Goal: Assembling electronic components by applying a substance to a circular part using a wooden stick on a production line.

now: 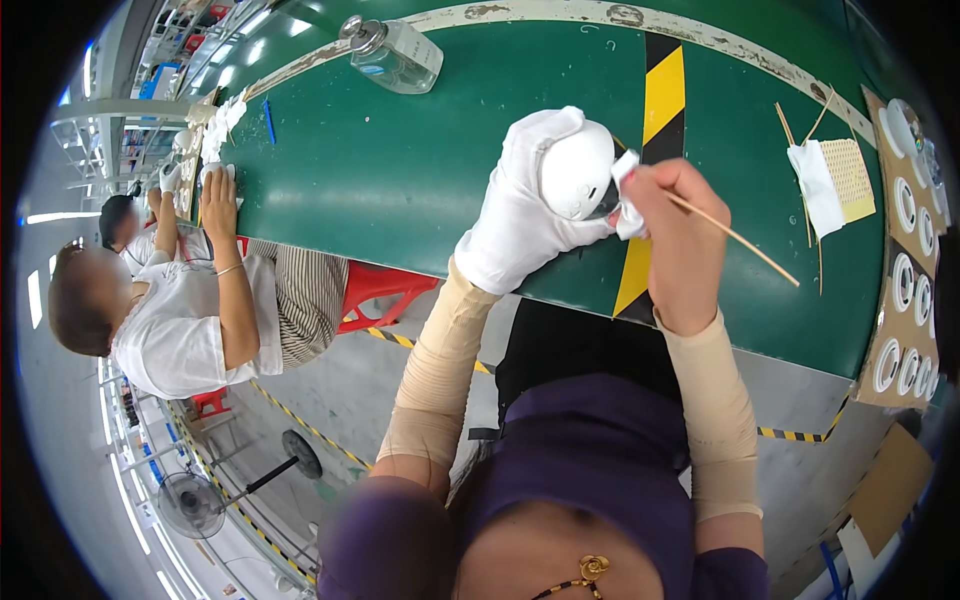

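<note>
My left hand (515, 205), in a white glove, is closed around a smooth white rounded housing (577, 172) with a small dark slot on its face. Bare-fingered, my right hand (685, 225) pinches a thin wooden stick (745, 243) that slants down to the right. A folded white cloth (628, 200) is also between these fingers, right beside the housing's right edge. Whether the cloth touches the housing is hard to make out. Both hands are above the green table (450, 170), over a yellow and black tape stripe (665, 95).
A clear glass bottle (405, 60) with a metal top stands at the far left. To the right lie several wooden sticks (785, 125), a white cloth (817, 190) and a yellowish pad (850, 175). Cardboard (880, 340) at the right edge holds several white rings. Co-workers (190, 330) sit at left.
</note>
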Motion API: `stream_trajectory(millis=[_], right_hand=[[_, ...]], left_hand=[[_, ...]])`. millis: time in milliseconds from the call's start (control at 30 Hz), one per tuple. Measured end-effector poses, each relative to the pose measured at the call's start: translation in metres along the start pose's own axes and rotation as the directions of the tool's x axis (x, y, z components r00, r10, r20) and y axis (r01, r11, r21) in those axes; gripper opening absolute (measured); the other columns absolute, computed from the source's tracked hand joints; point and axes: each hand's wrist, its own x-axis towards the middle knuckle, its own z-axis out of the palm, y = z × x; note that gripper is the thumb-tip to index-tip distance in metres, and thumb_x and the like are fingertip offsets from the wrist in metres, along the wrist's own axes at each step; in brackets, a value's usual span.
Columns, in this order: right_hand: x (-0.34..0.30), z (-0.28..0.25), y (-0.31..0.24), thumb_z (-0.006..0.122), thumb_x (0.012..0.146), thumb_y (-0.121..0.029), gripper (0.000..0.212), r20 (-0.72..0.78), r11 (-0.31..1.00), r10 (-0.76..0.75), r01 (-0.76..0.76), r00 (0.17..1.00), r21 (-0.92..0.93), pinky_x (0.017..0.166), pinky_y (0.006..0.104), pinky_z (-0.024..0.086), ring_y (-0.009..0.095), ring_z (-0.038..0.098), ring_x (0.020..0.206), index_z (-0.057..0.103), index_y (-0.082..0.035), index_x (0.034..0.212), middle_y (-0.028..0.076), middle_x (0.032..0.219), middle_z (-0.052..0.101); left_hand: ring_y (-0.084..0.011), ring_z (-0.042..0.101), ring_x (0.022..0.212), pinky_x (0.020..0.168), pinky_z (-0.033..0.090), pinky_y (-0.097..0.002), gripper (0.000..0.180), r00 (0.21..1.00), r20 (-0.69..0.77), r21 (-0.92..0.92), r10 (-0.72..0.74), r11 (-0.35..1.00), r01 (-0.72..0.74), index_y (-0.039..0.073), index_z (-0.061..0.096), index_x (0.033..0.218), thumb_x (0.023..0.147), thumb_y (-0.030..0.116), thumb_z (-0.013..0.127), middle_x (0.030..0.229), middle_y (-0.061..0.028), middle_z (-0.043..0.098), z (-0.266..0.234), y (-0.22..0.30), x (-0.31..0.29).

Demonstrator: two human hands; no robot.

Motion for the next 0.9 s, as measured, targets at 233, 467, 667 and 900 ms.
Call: stream_trajectory(millis=[233,467,667,900], right_hand=[[0.004,-0.001,0.004,0.061,0.088,-0.004,0.008,-0.044,0.998,0.000,-0.003,0.999,-0.067,0.058,0.0225,0.044,0.010,0.059,0.062,0.061,0.002,0.083,0.004,0.072,0.060],[0.002,-0.001,-0.002,0.061,0.090,-0.007,0.012,0.008,0.997,0.067,-0.067,0.998,0.023,0.060,0.0236,0.045,0.011,0.059,0.065,0.062,0.003,0.085,0.005,0.075,0.061],[0.010,-0.004,0.005,0.068,0.085,-0.006,0.011,0.019,0.998,-0.022,0.021,1.000,0.059,0.055,0.0204,0.042,0.006,0.054,0.060,0.064,0.003,0.080,0.001,0.070,0.061],[0.025,-0.008,0.007,0.064,0.089,-0.009,0.009,0.043,0.998,-0.032,0.029,0.999,0.055,0.063,0.0222,0.043,0.007,0.056,0.073,0.064,0.001,0.088,0.003,0.083,0.062]], left_hand=[[-0.0175,0.056,0.114,0.099,0.046,-0.0330,0.092,1.000,0.009,0.038,0.009,0.999,-0.009,0.008,0.037,0.135,0.061,0.012,0.092,0.124,-0.0105,0.056,0.000,-0.001,0.001],[-0.0176,0.056,0.113,0.098,0.047,-0.0328,0.092,0.999,-0.006,0.088,0.036,0.996,-0.036,0.007,0.036,0.135,0.062,0.014,0.092,0.125,-0.0103,0.056,-0.001,0.000,0.000],[-0.0234,0.055,0.114,0.098,0.047,-0.0348,0.091,0.998,-0.039,-0.016,-0.047,0.999,0.046,0.005,0.039,0.134,0.061,0.016,0.091,0.124,-0.0125,0.053,0.003,0.001,-0.001],[-0.0173,0.057,0.111,0.098,0.048,-0.0322,0.095,0.993,-0.111,0.082,-0.046,0.995,0.056,0.003,0.032,0.137,0.063,0.011,0.091,0.122,-0.0113,0.056,0.014,0.011,-0.003]])
